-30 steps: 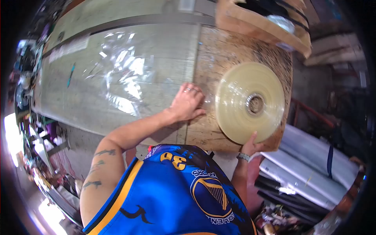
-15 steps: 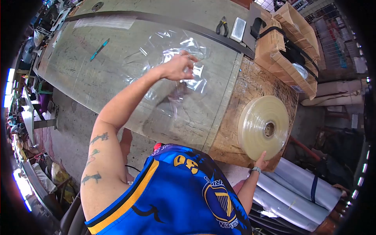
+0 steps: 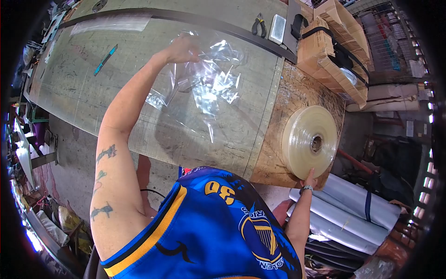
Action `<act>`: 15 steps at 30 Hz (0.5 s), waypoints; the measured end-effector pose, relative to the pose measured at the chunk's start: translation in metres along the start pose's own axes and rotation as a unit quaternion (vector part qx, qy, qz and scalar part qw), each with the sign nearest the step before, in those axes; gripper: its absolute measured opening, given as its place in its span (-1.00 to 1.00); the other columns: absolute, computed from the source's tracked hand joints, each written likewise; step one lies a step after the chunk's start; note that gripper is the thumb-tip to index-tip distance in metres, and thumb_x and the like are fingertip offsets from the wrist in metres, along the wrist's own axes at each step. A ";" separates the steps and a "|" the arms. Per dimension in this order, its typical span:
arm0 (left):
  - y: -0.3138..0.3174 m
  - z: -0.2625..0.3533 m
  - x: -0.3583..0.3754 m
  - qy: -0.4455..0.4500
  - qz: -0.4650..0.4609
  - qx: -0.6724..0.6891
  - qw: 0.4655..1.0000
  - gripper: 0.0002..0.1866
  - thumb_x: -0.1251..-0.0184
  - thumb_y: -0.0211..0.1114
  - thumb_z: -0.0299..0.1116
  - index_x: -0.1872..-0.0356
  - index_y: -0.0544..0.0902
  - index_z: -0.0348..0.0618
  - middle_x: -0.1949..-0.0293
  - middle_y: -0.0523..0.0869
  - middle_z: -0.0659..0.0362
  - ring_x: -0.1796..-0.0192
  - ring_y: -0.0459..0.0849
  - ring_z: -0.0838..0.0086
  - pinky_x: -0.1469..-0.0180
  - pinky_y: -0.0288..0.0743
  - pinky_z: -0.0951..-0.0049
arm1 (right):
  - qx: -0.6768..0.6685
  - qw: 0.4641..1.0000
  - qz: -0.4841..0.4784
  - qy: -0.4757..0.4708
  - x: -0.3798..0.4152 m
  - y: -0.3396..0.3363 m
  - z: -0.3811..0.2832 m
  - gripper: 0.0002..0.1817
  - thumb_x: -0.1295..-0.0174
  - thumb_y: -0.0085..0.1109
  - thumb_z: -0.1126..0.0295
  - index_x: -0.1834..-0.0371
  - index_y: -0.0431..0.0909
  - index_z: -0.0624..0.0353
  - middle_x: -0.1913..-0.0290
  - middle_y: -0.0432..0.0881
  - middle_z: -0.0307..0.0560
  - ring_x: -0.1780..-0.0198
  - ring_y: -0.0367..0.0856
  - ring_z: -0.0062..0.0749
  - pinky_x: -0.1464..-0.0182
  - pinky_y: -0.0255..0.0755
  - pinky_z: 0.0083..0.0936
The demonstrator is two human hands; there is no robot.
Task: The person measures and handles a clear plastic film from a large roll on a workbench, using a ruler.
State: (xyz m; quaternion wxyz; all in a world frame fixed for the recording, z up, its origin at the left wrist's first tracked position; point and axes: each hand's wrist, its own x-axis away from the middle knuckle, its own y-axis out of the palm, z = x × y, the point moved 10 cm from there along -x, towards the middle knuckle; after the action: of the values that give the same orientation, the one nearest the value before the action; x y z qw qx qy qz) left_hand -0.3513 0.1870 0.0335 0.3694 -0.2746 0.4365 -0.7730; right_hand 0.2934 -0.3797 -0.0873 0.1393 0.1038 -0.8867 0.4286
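My left hand [image 3: 182, 49] is closed on a crumpled piece of clear plastic film [image 3: 209, 88], raising part of it above the table. The film is shiny, and its edges are hard to make out. My right hand [image 3: 308, 180], a watch at its wrist, is at the near edge of a large roll of clear plastic film [image 3: 297, 144]. One finger stretches out against the roll's rim; the other fingers are mostly hidden. The roll lies flat on a bare wooden part [image 3: 267, 160] of the table, its core facing up.
A teal cutter [image 3: 106, 60] lies on the table's left part. Behind a dark metal strip [image 3: 204, 28] lie pliers [image 3: 259, 25] and a silver block [image 3: 278, 29]. An open cardboard box [image 3: 320, 49] stands at the back right. Large silver rolls [image 3: 344, 214] lie below the table's right edge.
My left hand has moved left and away from me, pulling the film up into a bunch. My right hand stays at the roll's edge. The whole view has shifted slightly.
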 end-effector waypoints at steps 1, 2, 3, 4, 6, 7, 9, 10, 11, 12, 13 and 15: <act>-0.002 0.002 0.001 0.003 0.001 0.010 1.000 -0.80 -0.01 0.52 -0.22 0.38 0.75 -0.05 -0.51 0.37 0.02 -0.57 0.12 -0.04 -0.50 0.07 -0.22 | -0.001 1.000 -0.008 0.001 -0.002 0.000 0.001 0.09 -0.04 0.35 -0.42 -0.40 0.26 0.24 -0.23 0.54 0.18 -0.03 0.65 0.05 0.28 0.65 -0.08; -0.002 -0.002 0.001 -0.028 -0.007 0.006 1.000 -0.79 0.00 0.53 -0.23 0.35 0.75 -0.05 -0.49 0.38 -0.06 -0.57 0.14 -0.02 -0.51 0.11 -0.12 | 0.004 1.000 -0.009 -0.002 -0.004 0.000 0.001 0.08 -0.04 0.34 -0.42 -0.39 0.27 0.24 -0.23 0.55 0.18 -0.04 0.65 0.05 0.29 0.65 -0.08; -0.004 -0.003 0.003 -0.026 0.001 0.010 1.000 -0.78 -0.01 0.53 -0.23 0.34 0.75 -0.06 -0.49 0.38 -0.08 -0.57 0.15 -0.02 -0.51 0.12 -0.10 | 0.010 1.000 -0.011 -0.006 -0.004 0.000 0.001 0.07 -0.04 0.34 -0.42 -0.39 0.28 0.23 -0.23 0.55 0.19 -0.04 0.65 0.05 0.30 0.64 -0.08; -0.007 -0.006 0.005 -0.026 0.008 0.014 1.000 -0.78 -0.01 0.53 -0.23 0.33 0.75 -0.06 -0.48 0.39 -0.11 -0.57 0.15 -0.02 -0.50 0.13 -0.07 | 0.016 1.000 -0.015 -0.010 -0.005 -0.002 0.000 0.06 -0.05 0.34 -0.42 -0.38 0.29 0.23 -0.23 0.55 0.19 -0.04 0.65 0.05 0.32 0.64 -0.08; -0.016 -0.002 0.014 -0.018 0.009 0.014 1.000 -0.73 -0.01 0.53 -0.24 0.27 0.75 -0.09 -0.47 0.38 -0.18 -0.56 0.18 -0.05 -0.50 0.18 -0.02 | 0.054 0.998 -0.042 -0.013 -0.009 -0.006 -0.006 0.07 -0.08 0.32 -0.40 -0.40 0.28 0.28 -0.26 0.54 0.22 -0.09 0.63 0.05 0.16 0.64 -0.06; -0.021 -0.002 0.019 -0.034 0.010 0.007 0.999 -0.71 -0.02 0.52 -0.24 0.24 0.74 -0.10 -0.46 0.39 -0.19 -0.54 0.21 -0.07 -0.50 0.18 -0.02 | 0.071 0.996 -0.056 -0.012 -0.016 -0.007 0.001 0.07 -0.10 0.31 -0.39 -0.41 0.28 0.30 -0.27 0.54 0.23 -0.12 0.63 0.06 0.08 0.64 -0.06; -0.029 -0.002 0.026 -0.060 0.005 -0.011 0.998 -0.67 -0.03 0.52 -0.24 0.18 0.73 -0.13 -0.44 0.41 -0.20 -0.51 0.27 -0.09 -0.50 0.19 -0.01 | 0.071 0.991 0.010 -0.117 -0.080 -0.021 0.013 0.06 -0.17 0.29 -0.33 -0.44 0.24 0.37 -0.30 0.52 0.25 -0.21 0.59 0.04 -0.14 0.54 -0.12; -0.035 -0.002 0.029 -0.068 0.018 0.003 0.997 -0.65 -0.04 0.51 -0.23 0.14 0.72 -0.14 -0.43 0.43 -0.20 -0.49 0.31 -0.09 -0.50 0.19 0.02 | 0.071 0.983 0.045 -0.163 -0.076 -0.029 0.006 0.05 -0.20 0.27 -0.31 -0.45 0.22 0.41 -0.32 0.51 0.26 -0.25 0.57 0.04 -0.26 0.49 -0.15; -0.040 -0.002 0.032 -0.074 0.030 0.017 0.997 -0.62 -0.06 0.51 -0.23 0.11 0.72 -0.16 -0.42 0.45 -0.20 -0.47 0.35 -0.08 -0.50 0.19 0.04 | 0.090 0.972 0.035 -0.216 -0.076 -0.039 -0.003 0.04 -0.23 0.26 -0.27 -0.47 0.20 0.44 -0.34 0.50 0.26 -0.30 0.53 0.04 -0.35 0.38 -0.22; -0.044 -0.003 0.033 -0.077 0.040 0.033 0.996 -0.60 -0.07 0.50 -0.23 0.07 0.71 -0.18 -0.41 0.46 -0.20 -0.45 0.39 -0.07 -0.50 0.19 0.07 | 0.109 0.957 0.028 -0.266 -0.049 -0.048 -0.044 0.03 -0.27 0.24 -0.24 -0.48 0.19 0.48 -0.36 0.49 0.27 -0.35 0.50 0.04 -0.45 0.27 -0.28; -0.051 -0.003 0.033 -0.077 0.066 0.015 0.995 -0.58 -0.10 0.49 -0.22 0.03 0.69 -0.21 -0.38 0.50 -0.16 -0.42 0.44 -0.03 -0.49 0.22 0.12 | 0.098 0.965 0.013 -0.242 -0.061 -0.049 -0.045 0.02 -0.28 0.24 -0.23 -0.48 0.19 0.48 -0.38 0.48 0.26 -0.37 0.48 0.05 -0.44 0.28 -0.26; -0.066 0.008 0.031 -0.068 0.156 -0.033 0.985 -0.57 -0.16 0.46 -0.20 -0.01 0.68 -0.22 -0.23 0.63 -0.09 -0.31 0.56 0.05 -0.39 0.34 0.18 | -0.021 0.965 -0.056 -0.255 -0.102 -0.046 -0.046 -0.03 -0.33 0.24 -0.16 -0.49 0.17 0.46 -0.42 0.43 0.25 -0.38 0.47 0.03 -0.43 0.29 -0.27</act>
State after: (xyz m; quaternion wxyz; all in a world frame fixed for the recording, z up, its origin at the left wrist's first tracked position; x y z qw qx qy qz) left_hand -0.3852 0.1807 0.0987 0.5052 -0.2670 0.4729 -0.6707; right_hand 0.4102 -0.3649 -0.0610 -0.0654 0.2565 -0.8945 0.3602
